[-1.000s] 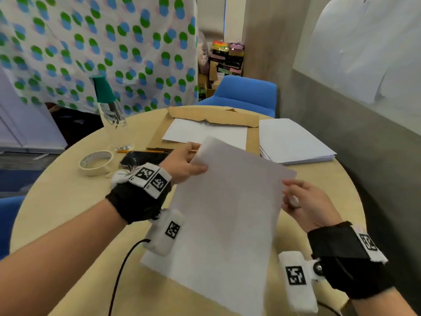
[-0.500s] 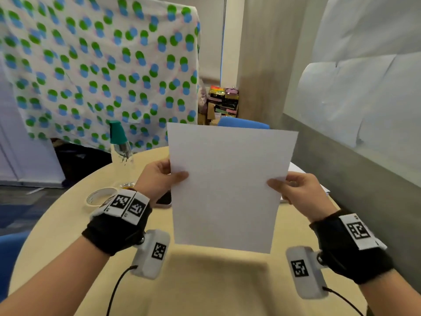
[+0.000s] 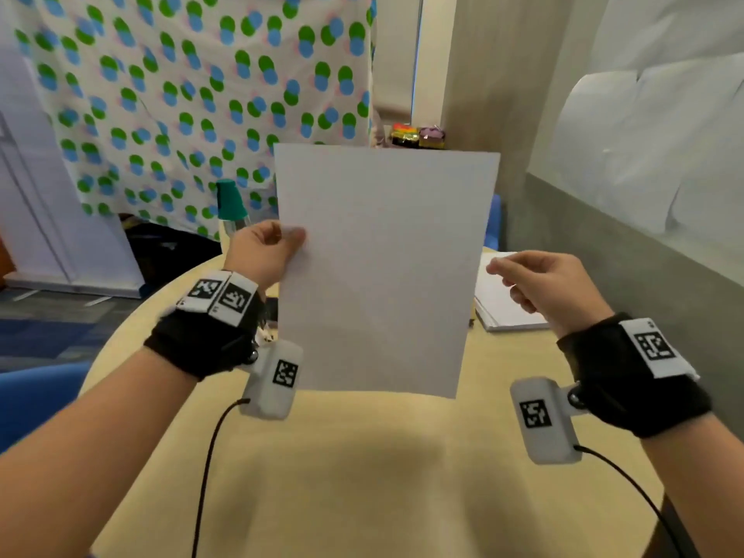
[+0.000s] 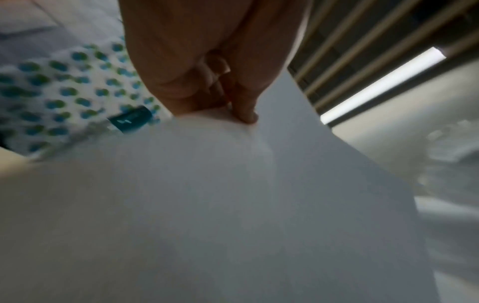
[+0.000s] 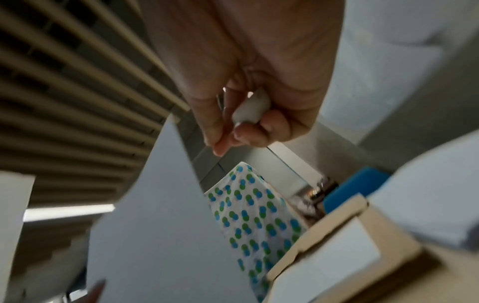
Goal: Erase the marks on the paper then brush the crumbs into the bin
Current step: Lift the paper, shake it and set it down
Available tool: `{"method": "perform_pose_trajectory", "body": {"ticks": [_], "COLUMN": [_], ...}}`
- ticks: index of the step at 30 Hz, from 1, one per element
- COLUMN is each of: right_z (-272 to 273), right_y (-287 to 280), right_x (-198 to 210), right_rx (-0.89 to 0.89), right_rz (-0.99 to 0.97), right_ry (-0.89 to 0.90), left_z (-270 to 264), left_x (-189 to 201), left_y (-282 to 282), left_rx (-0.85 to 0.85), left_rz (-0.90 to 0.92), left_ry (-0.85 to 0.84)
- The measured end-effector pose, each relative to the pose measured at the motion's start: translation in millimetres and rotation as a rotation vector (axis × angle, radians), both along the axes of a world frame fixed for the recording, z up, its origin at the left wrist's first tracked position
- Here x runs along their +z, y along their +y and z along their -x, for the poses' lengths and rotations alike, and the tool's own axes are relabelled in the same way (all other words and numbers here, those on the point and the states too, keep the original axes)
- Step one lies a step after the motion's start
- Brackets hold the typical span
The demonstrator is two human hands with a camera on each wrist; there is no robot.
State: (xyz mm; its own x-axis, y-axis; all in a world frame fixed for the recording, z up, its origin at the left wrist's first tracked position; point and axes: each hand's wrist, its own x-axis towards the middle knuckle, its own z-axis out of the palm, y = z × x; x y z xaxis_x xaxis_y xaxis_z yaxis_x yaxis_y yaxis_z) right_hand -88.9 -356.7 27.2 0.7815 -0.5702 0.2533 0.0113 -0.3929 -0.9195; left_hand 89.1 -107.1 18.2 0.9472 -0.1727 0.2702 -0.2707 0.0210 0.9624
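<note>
A white sheet of paper (image 3: pixel 382 271) stands upright above the round table (image 3: pixel 362 477). My left hand (image 3: pixel 277 243) pinches the sheet's left edge between thumb and fingers, as the left wrist view shows on the paper (image 4: pixel 233 205) near the left hand (image 4: pixel 233 106). My right hand (image 3: pixel 523 279) hovers just right of the sheet's edge, apart from it. In the right wrist view the right hand (image 5: pixel 238 131) curls its fingers round a small white eraser (image 5: pixel 250 109), with the paper (image 5: pixel 160 225) beside it. No marks show on the side I see. No bin is in view.
A stack of white paper (image 3: pixel 503 304) lies on the table at the right. A cardboard box (image 5: pixel 350 246) with a sheet in it lies behind. A bottle with a green cap (image 3: pixel 231 203) stands at the back left. A spotted cloth (image 3: pixel 193 94) hangs beyond, and a grey wall runs along the right.
The sheet was lifted off the table and raised upright with both hands. Since half a second ago my right hand has let go of its right edge and moved slightly away.
</note>
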Motion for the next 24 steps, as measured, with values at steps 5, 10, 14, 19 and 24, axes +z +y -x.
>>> {"method": "perform_pose_trajectory", "body": {"ticks": [5,10,14,19,24], "right_z": [-3.2,-5.1,-11.6,-31.9,-55.9], "right_y": [-8.0,-10.6,3.0,30.1,57.8], "right_x": [-23.6,-60.6,-67.9,-65.2,-62.4], "right_rx": [0.069,0.003,0.068,0.111,0.221], "right_rz": [-0.520,-0.722,-0.802,-0.851,-0.785], "right_ry": [0.067,0.230,0.282,0.297,0.360], "left_z": [-41.2,-31.7,-6.9,11.6,7.2], "left_x": [-10.0,-60.1,-91.9,-106.3,-108.2], "left_y": [77.4,143.5,180.9,201.1,204.8], "left_rx": [0.223,0.200,0.233,0.259,0.270], "left_rz": [-0.108,-0.364,-0.719,-1.108,-1.187], "left_ry": [0.132,0.392,0.469,0.472,0.492]}}
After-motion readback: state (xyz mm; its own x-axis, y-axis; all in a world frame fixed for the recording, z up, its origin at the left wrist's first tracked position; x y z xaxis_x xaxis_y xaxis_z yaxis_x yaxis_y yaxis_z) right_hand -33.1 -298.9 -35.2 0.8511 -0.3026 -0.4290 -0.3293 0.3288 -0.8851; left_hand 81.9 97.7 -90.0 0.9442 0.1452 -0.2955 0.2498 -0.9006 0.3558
